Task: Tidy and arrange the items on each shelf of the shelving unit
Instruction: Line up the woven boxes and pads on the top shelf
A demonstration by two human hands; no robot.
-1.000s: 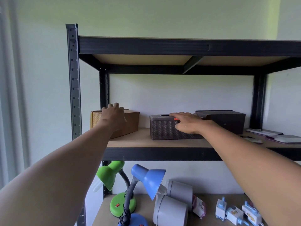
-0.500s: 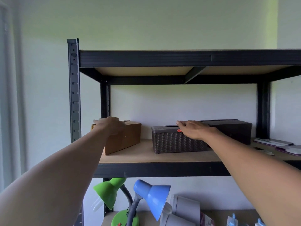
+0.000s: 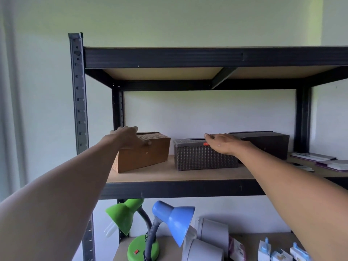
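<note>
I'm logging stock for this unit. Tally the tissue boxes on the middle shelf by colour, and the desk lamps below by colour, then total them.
Brown tissue box: 1
Grey tissue box: 1
Dark tissue box: 1
Green lamp: 1
Blue lamp: 1
Total: 5

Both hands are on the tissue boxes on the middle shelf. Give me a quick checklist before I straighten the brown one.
1. Left hand has a grip on the brown tissue box: ok, thumb on its front.
2. Brown box square to shelf edge: not ok, angled.
3. Gap to grey woven tissue box: ok, apart.
4. Right hand steadying grey box: ok, flat on lid.
5. Room behind the brown box: cannot tell.
</note>
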